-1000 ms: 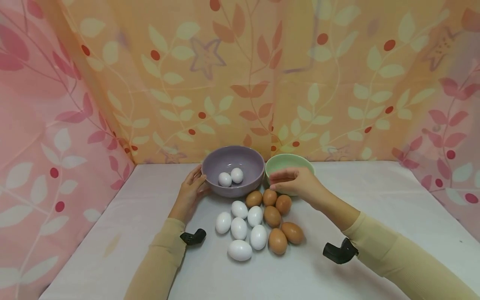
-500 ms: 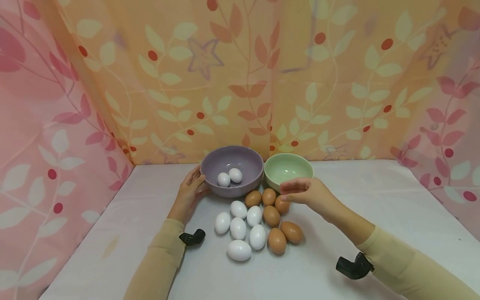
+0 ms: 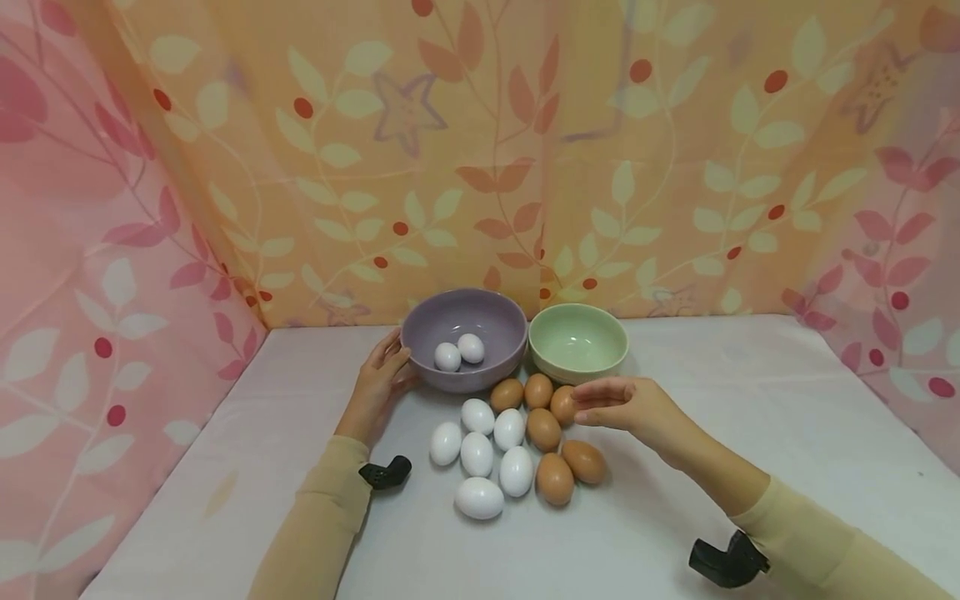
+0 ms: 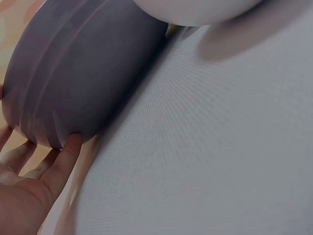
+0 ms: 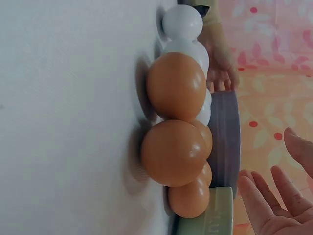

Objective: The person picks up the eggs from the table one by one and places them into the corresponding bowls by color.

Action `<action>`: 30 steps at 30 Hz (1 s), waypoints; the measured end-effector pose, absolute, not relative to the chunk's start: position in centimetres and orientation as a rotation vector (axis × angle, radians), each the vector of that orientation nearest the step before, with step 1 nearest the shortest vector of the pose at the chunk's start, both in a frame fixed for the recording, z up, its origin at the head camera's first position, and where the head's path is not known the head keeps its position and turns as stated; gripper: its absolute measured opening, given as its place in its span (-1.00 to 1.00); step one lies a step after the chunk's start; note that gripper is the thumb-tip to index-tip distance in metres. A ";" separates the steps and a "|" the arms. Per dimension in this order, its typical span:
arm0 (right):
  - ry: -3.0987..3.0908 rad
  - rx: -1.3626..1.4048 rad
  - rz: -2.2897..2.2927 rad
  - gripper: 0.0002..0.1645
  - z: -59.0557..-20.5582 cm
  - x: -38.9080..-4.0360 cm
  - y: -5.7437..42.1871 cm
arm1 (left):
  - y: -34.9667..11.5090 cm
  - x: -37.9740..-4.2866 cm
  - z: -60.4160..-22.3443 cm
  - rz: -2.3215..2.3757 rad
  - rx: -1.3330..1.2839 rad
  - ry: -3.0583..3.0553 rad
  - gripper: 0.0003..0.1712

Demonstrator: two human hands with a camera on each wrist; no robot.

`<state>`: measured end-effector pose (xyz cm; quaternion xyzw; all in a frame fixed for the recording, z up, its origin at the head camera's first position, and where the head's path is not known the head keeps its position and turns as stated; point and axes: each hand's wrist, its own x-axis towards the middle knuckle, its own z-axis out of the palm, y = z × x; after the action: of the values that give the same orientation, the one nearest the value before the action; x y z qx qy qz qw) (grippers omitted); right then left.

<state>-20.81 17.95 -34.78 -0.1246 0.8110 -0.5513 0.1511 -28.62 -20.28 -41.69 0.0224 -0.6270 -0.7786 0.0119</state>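
My left hand (image 3: 377,382) touches the left side of a purple bowl (image 3: 465,382), its fingertips against the outer wall in the left wrist view. Two white eggs (image 3: 471,348) lie inside that bowl. To its right stands a smaller light green bowl (image 3: 577,362) with nothing in it. My right hand (image 3: 633,408) is held over the right side of the eggs, fingers extended and thumb apart, holding nothing. Its fingertips overlap a brown egg (image 3: 563,405) in the head view. In the right wrist view the thumb and fingers are spread, away from the brown eggs (image 5: 173,152).
In front of the bowls, several white eggs (image 3: 477,455) lie grouped on the left and several brown eggs (image 3: 555,479) on the right, close together on the white tablecloth (image 3: 315,367). A patterned orange curtain (image 3: 337,208) hangs right behind the bowls.
My right hand has drawn back from over the green bowl, toward me and to the right, uncovering the bowl. The left hand stays at the purple bowl, and the eggs lie as before.
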 end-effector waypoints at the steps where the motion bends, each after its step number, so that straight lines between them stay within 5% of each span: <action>1: 2.328 -0.352 -1.582 -0.36 -34.9 -20.7 18.0 | -20.3 -28.6 -41.7 -2.428 0.071 -1.954 -0.32; 30: 2.297 -0.251 -1.584 -0.34 -37.6 -19.7 19.1 | -20.2 -28.9 -41.9 -2.480 0.057 -1.902 -0.31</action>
<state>-19.70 19.13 -37.56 -0.0882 0.8081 -0.5573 0.1694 -28.87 -20.24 -41.88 0.0183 -0.6085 -0.7933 0.0078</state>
